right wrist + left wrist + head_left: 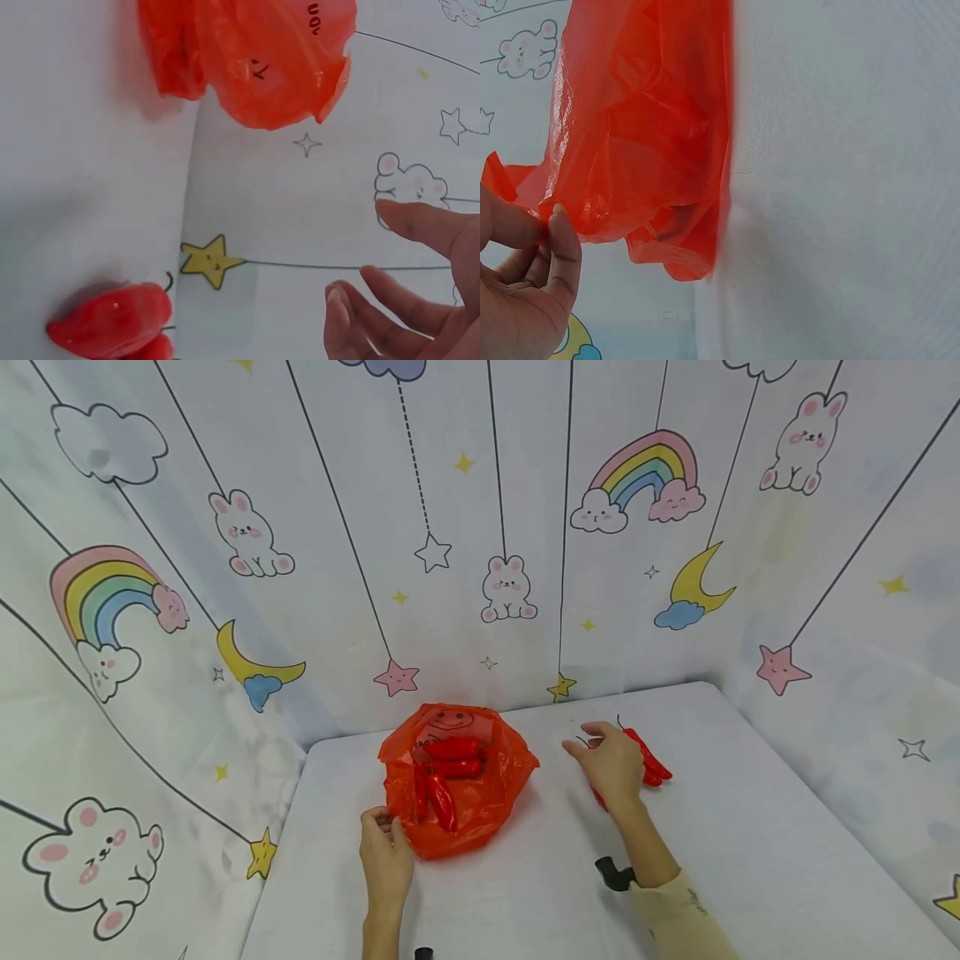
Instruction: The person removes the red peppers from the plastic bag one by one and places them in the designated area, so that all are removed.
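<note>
An open red plastic bag point(491, 814) lies on the white table, with several red chili peppers point(442, 802) inside its mouth. At the bag's near left edge my left hand point(386, 856) pinches the thin plastic between thumb and fingers, as the left wrist view also shows. My right hand point(611, 768) hovers to the right of the bag, thumb and fingers apart and holding nothing. Red chili peppers point(647, 758) lie just right of that hand, and another pepper point(600, 799) is mostly hidden under it. The right wrist view shows peppers point(112, 321) on the table, apart from the fingers.
The white-covered table point(750, 843) ends at a wall cloth point(337, 635) printed with bears, stars and rainbows. A black wrist device point(617, 874) sits beside the right wrist, and another dark piece point(423, 953) shows by the left forearm.
</note>
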Tool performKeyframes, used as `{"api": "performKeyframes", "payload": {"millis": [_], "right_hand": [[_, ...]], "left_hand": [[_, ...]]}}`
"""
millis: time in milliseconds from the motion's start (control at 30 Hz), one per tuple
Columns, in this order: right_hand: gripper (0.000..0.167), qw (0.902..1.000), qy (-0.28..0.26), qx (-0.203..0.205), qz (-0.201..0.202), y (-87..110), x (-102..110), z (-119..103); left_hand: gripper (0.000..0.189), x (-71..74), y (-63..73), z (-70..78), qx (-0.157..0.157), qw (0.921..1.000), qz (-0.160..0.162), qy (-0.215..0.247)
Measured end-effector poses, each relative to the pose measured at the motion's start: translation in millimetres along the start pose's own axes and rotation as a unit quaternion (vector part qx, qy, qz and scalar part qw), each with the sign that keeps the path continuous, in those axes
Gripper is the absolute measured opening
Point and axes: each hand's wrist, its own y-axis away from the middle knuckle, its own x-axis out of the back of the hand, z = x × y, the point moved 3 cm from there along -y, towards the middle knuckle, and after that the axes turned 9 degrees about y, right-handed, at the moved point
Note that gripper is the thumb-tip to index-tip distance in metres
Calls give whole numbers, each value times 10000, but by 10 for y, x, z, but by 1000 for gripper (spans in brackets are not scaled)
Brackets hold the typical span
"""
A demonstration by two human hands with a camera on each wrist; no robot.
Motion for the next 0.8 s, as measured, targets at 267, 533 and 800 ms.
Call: {"api": "performKeyframes", "payload": {"millis": [267, 533, 800], "right_hand": [[45, 9992, -349, 139, -147, 63, 33, -289], [43, 9974, -604, 250, -305, 125, -62, -529], [40, 9939, -864, 519, -457, 137, -178, -753]], "left_hand": [[21, -1, 3, 14, -8, 10000, 16, 12], [21, -1, 6, 9, 40, 10000, -1, 47], [21, -2, 5, 4, 26, 10000, 1, 13]]}}
